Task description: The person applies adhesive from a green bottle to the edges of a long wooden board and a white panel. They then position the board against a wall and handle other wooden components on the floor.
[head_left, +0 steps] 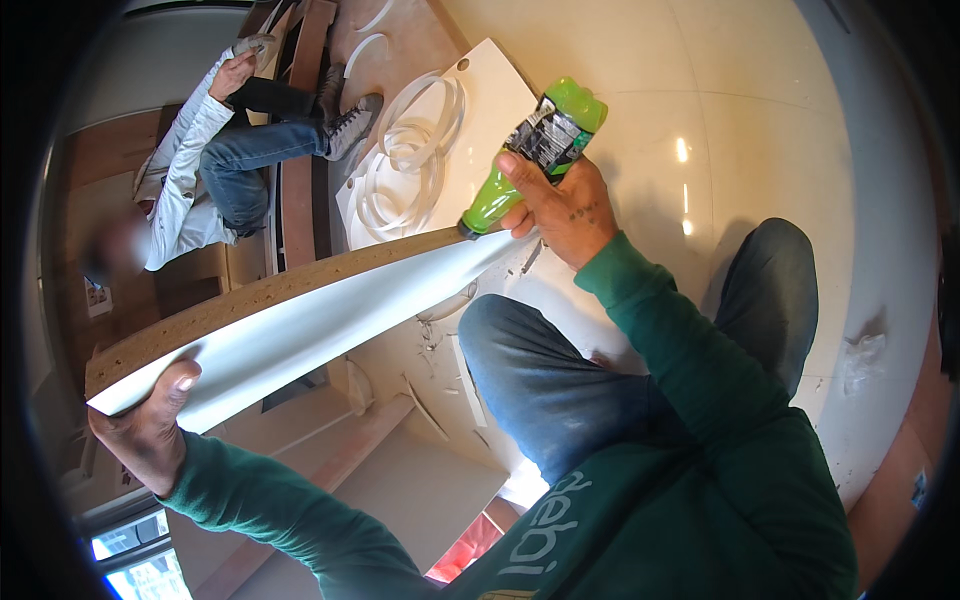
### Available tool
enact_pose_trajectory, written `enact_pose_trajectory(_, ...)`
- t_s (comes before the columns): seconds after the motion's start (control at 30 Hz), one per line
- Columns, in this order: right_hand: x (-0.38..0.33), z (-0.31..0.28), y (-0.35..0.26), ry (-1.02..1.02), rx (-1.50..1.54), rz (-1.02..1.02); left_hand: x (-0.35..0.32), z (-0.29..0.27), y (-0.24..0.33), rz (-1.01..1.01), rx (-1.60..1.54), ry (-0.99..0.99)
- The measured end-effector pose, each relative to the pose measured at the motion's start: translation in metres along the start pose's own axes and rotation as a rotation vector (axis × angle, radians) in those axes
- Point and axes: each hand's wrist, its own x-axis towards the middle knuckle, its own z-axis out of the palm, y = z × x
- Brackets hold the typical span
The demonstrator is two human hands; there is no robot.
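In my right hand (565,205) is a green plastic bottle (487,203) with a dark label, tipped so its neck points down. The bottle's mouth meets the raw brown edge of a white particle board (330,322), near the board's far right end. My fingers wrap round the bottle's lower neck and body. At the board's near left end, my left hand (150,425) grips the corner, its thumb on the white face and its fingers mostly hidden behind. The board stands on its side, with the bare chipboard edge (270,293) facing up.
Coils of white edging strip (420,140) lie on a white panel (490,85) with round holes, beyond the board. Another person (225,160) sits at the upper left beside wooden frames. Scraps and shavings (435,350) litter the tiled floor (650,130). A crumpled clear plastic piece (862,360) lies at right.
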Motion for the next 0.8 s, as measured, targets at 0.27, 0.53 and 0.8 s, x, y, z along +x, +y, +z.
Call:
enact_pose_trajectory(0.27, -0.006, 0.031, -0.046, -0.206, 0.068, -0.099, 0.005, 0.004, 0.006, -0.002, 0.053, 0.049)
enact_pose_trajectory(0.53, 0.017, -0.029, 0.029, 0.100, -0.008, 0.096, 0.007, 0.000, 0.008, -0.016, 0.046, 0.030)
enact_pose_trajectory(0.8, -0.010, 0.033, -0.046, -0.178, 0.172, -0.079, 0.007, 0.004, 0.008, -0.037, 0.027, 0.047)
